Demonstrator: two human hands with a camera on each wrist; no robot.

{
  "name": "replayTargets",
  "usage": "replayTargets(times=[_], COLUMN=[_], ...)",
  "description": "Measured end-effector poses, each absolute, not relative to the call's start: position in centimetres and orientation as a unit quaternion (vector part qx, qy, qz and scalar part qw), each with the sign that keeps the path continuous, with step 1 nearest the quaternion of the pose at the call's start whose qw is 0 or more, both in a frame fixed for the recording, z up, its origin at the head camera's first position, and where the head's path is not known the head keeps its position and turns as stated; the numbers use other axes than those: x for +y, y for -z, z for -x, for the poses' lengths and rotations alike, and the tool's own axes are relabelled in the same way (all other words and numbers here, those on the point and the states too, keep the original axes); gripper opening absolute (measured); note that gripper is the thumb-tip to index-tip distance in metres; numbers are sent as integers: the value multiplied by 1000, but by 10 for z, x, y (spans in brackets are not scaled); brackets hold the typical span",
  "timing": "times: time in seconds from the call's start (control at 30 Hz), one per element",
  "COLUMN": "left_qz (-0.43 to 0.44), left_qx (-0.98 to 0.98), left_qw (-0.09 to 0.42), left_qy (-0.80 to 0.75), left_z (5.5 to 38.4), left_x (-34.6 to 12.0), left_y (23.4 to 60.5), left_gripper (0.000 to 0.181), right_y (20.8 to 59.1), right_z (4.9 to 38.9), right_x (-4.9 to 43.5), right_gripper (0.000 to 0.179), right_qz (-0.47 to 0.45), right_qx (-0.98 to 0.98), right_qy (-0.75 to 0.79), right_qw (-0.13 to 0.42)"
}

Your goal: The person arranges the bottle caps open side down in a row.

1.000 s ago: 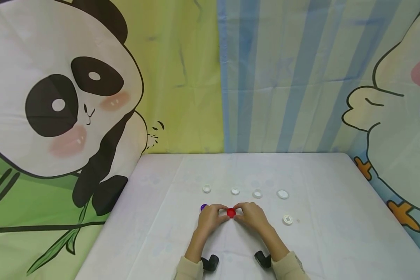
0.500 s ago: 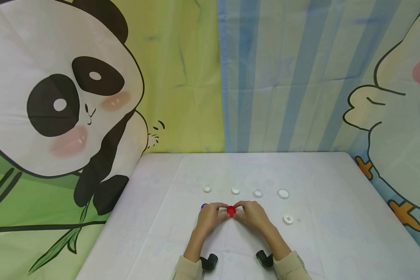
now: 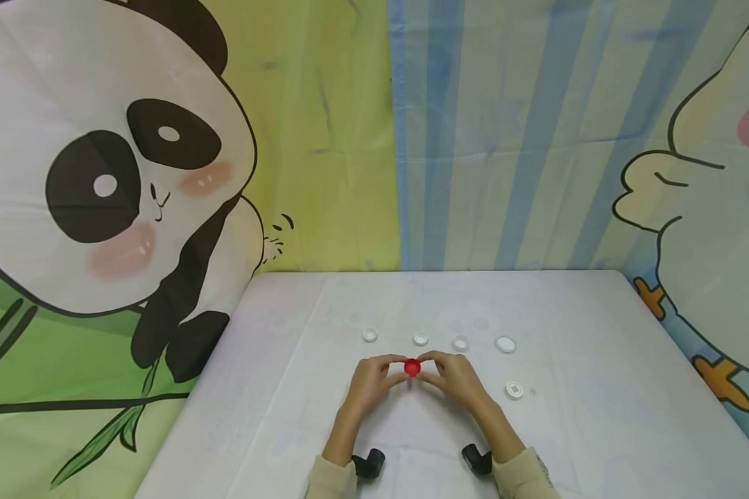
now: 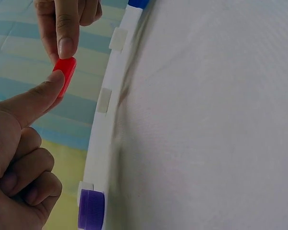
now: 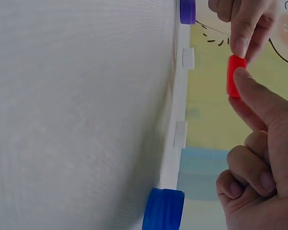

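A small red bottle cap (image 3: 412,367) is held between my two hands in the head view. My left hand (image 3: 369,382) pinches its left side with thumb and forefinger, the other fingers curled in. From the right, my right hand (image 3: 457,381) pinches it the same way. Both wrist views show the red cap (image 4: 66,76) raised above the tabletop. A purple bottle cap (image 4: 91,210) stands on the table near my left hand, and a blue bottle cap (image 5: 164,210) stands near my right. The hands hide both of these from the head camera.
Several white round pieces lie in a row beyond the hands, among them a ring-like one (image 3: 369,335) and a larger disc (image 3: 505,344). Another white piece (image 3: 514,391) lies right of my right hand. The white-covered table (image 3: 599,333) meets printed curtains (image 3: 324,173) behind.
Both hands have shifted slightly up and away in the head view, carrying the red bottle cap with them. The purple bottle cap, partly visible earlier, is now hidden there.
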State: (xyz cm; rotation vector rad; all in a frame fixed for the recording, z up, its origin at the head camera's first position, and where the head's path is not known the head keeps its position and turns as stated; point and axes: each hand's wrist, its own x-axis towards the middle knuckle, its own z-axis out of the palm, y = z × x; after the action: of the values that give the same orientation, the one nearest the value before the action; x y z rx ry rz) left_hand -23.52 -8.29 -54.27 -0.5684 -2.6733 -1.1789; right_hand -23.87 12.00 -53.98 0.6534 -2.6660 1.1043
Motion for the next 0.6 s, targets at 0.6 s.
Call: replayTargets(times=[0.6], left_qz=[237], left_qx=[-848], left_qw=[133], left_qy=[456], left_z=[234], left_x=[-83], left_y=[524], left_gripper=[31], right_y=[523], right_z=[235], right_x=[125], right_gripper=[33], right_qz=[-269], right_qx=[-840], right_qy=[-440], right_qw=[168])
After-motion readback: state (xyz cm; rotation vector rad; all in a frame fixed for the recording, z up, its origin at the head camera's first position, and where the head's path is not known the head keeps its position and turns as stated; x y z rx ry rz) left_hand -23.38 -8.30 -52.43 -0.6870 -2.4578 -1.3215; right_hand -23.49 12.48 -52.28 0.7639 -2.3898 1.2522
